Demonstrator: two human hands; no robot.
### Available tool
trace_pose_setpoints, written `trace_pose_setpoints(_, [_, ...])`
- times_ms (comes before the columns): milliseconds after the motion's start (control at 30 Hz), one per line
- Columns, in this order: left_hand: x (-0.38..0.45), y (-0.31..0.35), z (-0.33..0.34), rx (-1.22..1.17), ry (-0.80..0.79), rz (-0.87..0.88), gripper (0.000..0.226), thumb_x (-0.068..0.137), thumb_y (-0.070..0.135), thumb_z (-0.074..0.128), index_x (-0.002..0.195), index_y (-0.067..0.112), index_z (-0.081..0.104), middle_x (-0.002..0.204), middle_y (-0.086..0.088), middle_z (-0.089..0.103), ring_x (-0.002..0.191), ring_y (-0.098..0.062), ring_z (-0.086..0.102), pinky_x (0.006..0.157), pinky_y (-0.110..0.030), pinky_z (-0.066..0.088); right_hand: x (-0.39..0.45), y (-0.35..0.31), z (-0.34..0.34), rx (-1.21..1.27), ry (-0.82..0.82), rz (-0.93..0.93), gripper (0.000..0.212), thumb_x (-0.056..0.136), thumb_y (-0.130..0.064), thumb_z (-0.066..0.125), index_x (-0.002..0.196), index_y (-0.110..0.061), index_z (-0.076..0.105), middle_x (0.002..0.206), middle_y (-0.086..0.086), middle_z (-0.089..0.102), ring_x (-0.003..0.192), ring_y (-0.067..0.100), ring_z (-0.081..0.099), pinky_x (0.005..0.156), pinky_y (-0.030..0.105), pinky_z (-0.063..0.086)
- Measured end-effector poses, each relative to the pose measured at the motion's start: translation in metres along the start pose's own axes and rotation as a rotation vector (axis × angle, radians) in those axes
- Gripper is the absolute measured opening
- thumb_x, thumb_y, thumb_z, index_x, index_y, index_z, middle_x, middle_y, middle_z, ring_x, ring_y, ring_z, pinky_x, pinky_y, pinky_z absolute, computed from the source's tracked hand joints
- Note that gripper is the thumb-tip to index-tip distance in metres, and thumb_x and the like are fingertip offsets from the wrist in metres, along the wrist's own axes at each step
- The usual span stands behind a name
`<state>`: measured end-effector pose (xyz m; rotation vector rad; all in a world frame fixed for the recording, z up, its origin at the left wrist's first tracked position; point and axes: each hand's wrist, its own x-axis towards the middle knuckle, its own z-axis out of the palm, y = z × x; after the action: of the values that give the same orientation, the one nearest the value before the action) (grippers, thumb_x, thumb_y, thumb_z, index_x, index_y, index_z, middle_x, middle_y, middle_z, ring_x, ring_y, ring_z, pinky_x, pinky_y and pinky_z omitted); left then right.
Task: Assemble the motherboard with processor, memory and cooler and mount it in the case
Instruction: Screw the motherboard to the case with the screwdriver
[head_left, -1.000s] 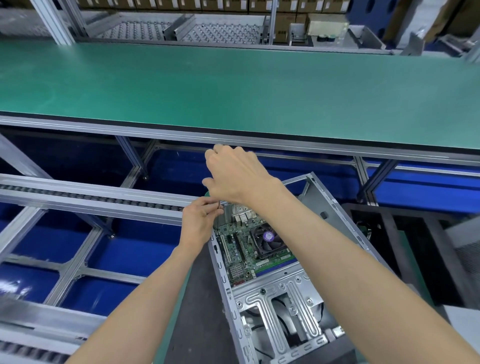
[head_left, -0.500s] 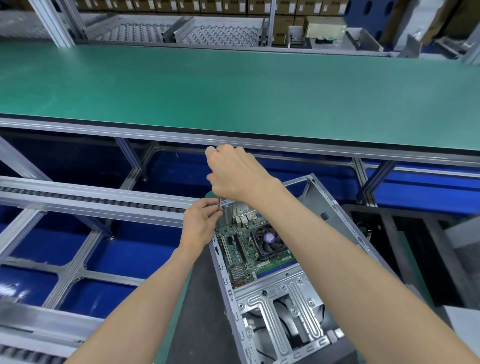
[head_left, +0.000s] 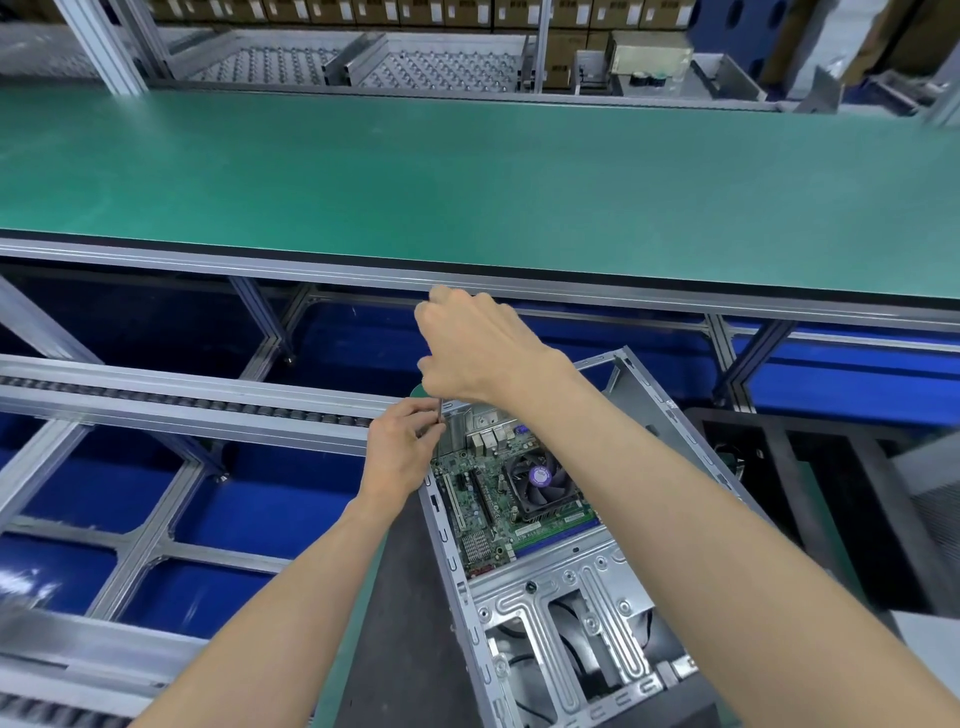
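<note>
Fastening appears to be the step in hand. The motherboard already lies inside the open metal case, with the cooler seated on it, its fan facing up; processor and memory cannot be confirmed from this view.

The right hand is curled around a screwdriver, of which only a sliver of green handle and a thin shaft show below the fist. The left hand pinches that shaft near its lower end, fingers closed on it, at the far left corner of the board just beside the case wall. The tip and any screw are hidden by the left fingers.

The case sits on a dark surface below the long green desk, with roller rails to the left.

Risks, as judged from this position:
- A tip that rides out of the screw head could skid onto the board and score traces or small components near that corner; an off-axis shaft would cause it.
- A screw started crooked may cross-thread in the standoff, leaving the corner unsecured.
- A dropped screw could fall under the board or into the case's lower bays, where it is hard to retrieve and may short the board.
- The left fingertips lie close to the tip and the sheet-metal edge; a slip could nick them.
</note>
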<state>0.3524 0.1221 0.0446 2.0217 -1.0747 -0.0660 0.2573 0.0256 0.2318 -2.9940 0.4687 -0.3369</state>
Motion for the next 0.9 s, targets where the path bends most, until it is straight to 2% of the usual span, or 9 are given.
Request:
trace_pose_setpoints(133, [-0.001,0.002,-0.001,-0.005,0.026,-0.004,0.006,0.082,0.000,0.077,0.088,0.000,0.079,0.102,-0.004,0.073,0.081,-0.012,0.060,0.075,0.001,0.038,-0.001,-0.001,0.001,0.002,-0.009,-0.026,0.019,0.087,-0.016,0.060,0.103,-0.008,0.054,0.105,0.010,0.056,0.086,0.035,0.056,0.064,0.037,0.036])
trace_pose_setpoints(267, [-0.002,0.003,-0.001,0.005,0.033,-0.027,0.007,0.083,0.005,0.078,0.090,0.002,0.079,0.106,0.001,0.073,0.083,-0.011,0.063,0.076,-0.012,0.045,0.000,-0.002,0.002,-0.067,0.041,0.016,0.021,0.095,-0.029,0.059,0.099,-0.009,0.053,0.092,0.007,0.050,0.081,0.032,0.054,0.062,0.036,0.034])
trace_pose_setpoints(333, [-0.002,0.002,-0.001,0.020,0.037,-0.029,0.005,0.082,0.005,0.079,0.087,0.003,0.079,0.104,0.000,0.074,0.081,-0.008,0.061,0.075,-0.007,0.041,0.001,0.000,0.000,0.034,-0.030,-0.011,0.016,0.084,-0.018,0.061,0.091,-0.009,0.050,0.094,0.005,0.044,0.074,0.028,0.048,0.058,0.035,0.033])
trace_pose_setpoints(400, [-0.002,0.003,-0.001,0.023,0.034,-0.043,0.004,0.081,0.004,0.079,0.085,0.003,0.078,0.103,0.000,0.074,0.080,-0.007,0.060,0.073,-0.001,0.038,0.001,0.001,-0.001,0.069,-0.076,-0.036,0.018,0.080,-0.011,0.059,0.097,-0.008,0.054,0.102,0.008,0.050,0.079,0.031,0.050,0.062,0.037,0.040])
trace_pose_setpoints(500, [-0.003,0.003,-0.001,-0.010,0.030,-0.062,0.007,0.081,0.005,0.078,0.086,0.008,0.075,0.105,0.002,0.073,0.086,-0.005,0.060,0.075,-0.001,0.039,0.000,0.002,0.003,-0.002,-0.001,-0.012,0.020,0.092,-0.018,0.060,0.108,-0.007,0.055,0.107,0.012,0.057,0.091,0.036,0.057,0.065,0.038,0.038])
trace_pose_setpoints(567, [-0.003,0.004,-0.002,-0.042,0.016,-0.094,0.009,0.083,0.009,0.078,0.088,0.014,0.072,0.105,0.009,0.071,0.085,0.000,0.059,0.078,-0.012,0.044,0.000,0.004,0.004,-0.057,0.064,0.018,0.023,0.098,-0.028,0.057,0.106,-0.006,0.057,0.099,0.012,0.059,0.089,0.035,0.057,0.064,0.038,0.035])
trace_pose_setpoints(667, [-0.004,0.003,-0.002,-0.062,0.013,-0.091,0.010,0.084,0.014,0.078,0.091,0.018,0.070,0.098,0.013,0.068,0.083,0.008,0.057,0.077,-0.019,0.045,-0.001,0.008,0.001,0.031,0.008,0.019,0.021,0.092,-0.028,0.060,0.085,-0.012,0.048,0.082,0.004,0.043,0.078,0.032,0.046,0.063,0.037,0.035])
trace_pose_setpoints(800, [-0.003,0.001,-0.002,-0.074,-0.006,-0.085,0.010,0.087,0.014,0.075,0.093,0.020,0.068,0.091,0.016,0.065,0.088,0.007,0.056,0.075,-0.018,0.042,-0.001,0.014,-0.002,0.119,-0.108,-0.017,0.020,0.077,-0.012,0.059,0.095,-0.010,0.053,0.098,0.007,0.051,0.085,0.031,0.053,0.071,0.041,0.048])
trace_pose_setpoints(900, [-0.002,-0.001,0.000,-0.080,-0.019,-0.090,0.011,0.088,0.015,0.074,0.093,0.022,0.066,0.090,0.019,0.063,0.085,0.004,0.056,0.073,-0.021,0.043,-0.001,0.014,0.003,0.089,-0.028,0.001,0.018,0.088,-0.017,0.060,0.094,-0.013,0.043,0.084,0.002,0.041,0.079,0.031,0.048,0.061,0.038,0.039])
